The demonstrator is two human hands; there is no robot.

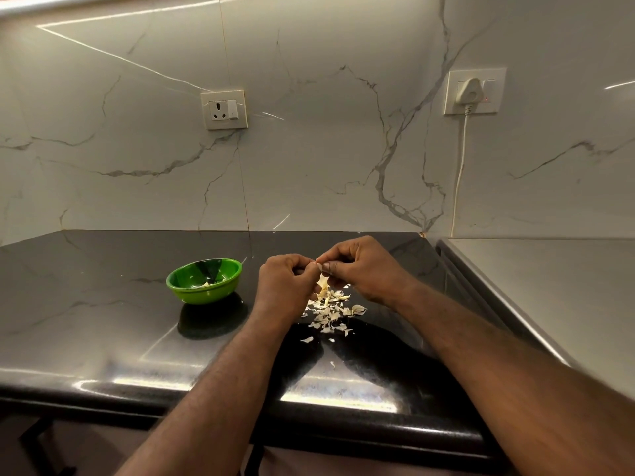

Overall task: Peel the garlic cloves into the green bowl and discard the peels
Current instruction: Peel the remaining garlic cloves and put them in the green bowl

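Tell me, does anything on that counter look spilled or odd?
Garlic peels lie scattered on the black counter, right of the green bowl, beneath the left hand and right hand pinching a garlic clove. Just undiscarded peeling waste; nothing looks damaged.

Garlic clove (319,267) mostly hidden between fingers (331,266), contents of green bowl (202,295) (perhaps cloves) too small to tell, forearms (213,389) cropped.

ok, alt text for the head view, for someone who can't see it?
The left hand and right hand pinch a clove over a pile of peels on a black counter. A green bowl sits to their left with a few pale pieces inside. Behind, a marble wall has a bare socket and a plug.
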